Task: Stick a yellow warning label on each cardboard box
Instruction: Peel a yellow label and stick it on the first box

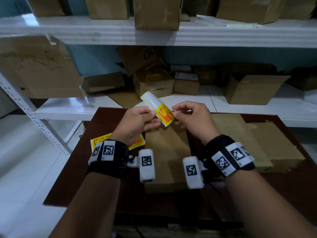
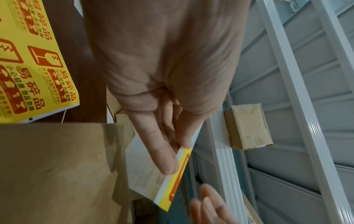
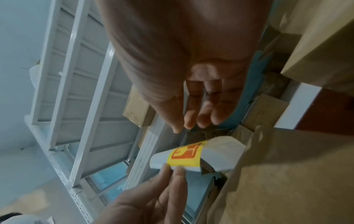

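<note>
Yellow warning label held above a flat brown cardboard box (image 1: 167, 152).
The left hand (image 1: 135, 122) pinched the curled yellow-and-white label strip (image 1: 158, 109); the right hand (image 1: 192, 117), fingers loosely curled, hovered at its edge, apparently holding nothing, over the dark brown table (image 1: 106, 117).

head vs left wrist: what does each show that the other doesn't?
Head only: the right hand whole, fingers curled at the label strip's edge; a labelled box on the lower shelf.

Left wrist only: print on the spare label sheet, and the left hand's grip from behind, finger flat on the strip's backing.

Both: the left hand pinching the strip above the box on the table.
</note>
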`<state>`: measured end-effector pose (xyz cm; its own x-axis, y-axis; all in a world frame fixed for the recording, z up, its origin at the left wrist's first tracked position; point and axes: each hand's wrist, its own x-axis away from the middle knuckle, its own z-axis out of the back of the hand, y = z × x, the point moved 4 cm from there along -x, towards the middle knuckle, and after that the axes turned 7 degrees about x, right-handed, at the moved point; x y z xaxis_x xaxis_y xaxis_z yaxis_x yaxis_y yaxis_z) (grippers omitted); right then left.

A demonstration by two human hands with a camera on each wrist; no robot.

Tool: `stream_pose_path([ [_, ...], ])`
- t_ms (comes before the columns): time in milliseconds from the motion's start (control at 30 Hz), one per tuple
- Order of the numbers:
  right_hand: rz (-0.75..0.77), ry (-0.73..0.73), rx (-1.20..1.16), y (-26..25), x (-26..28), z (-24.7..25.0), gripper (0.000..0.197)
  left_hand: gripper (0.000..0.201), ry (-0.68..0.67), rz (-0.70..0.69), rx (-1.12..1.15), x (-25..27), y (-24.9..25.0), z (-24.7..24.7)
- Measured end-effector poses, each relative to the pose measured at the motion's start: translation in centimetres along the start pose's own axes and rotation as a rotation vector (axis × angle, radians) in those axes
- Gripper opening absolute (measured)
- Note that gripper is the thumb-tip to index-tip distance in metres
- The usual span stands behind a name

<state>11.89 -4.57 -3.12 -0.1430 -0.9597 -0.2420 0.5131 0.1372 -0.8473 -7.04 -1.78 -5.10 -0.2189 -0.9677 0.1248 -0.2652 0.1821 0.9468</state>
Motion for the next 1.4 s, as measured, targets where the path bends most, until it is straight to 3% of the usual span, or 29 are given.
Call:
stream_pose_path([
  [300, 0.034, -0.105, 0.075, 0.1, -0.1, -0.4, 0.021, 0.006, -0.07, 0.019, 0.029, 0.4, 0.0, -1.3],
  [933, 0.083, -0.086, 0.126, -0.4, -0.3, -0.5, 0.008, 0.008, -0.081, 0.023, -0.042, 0.8, 0.3, -2.0],
  [1400, 0.076, -0.077, 0.132, -0.5, -0.3, -0.6, 0.011, 0.017, -0.101, 0.024, -0.114, 0.7, 0.1, -2.0],
])
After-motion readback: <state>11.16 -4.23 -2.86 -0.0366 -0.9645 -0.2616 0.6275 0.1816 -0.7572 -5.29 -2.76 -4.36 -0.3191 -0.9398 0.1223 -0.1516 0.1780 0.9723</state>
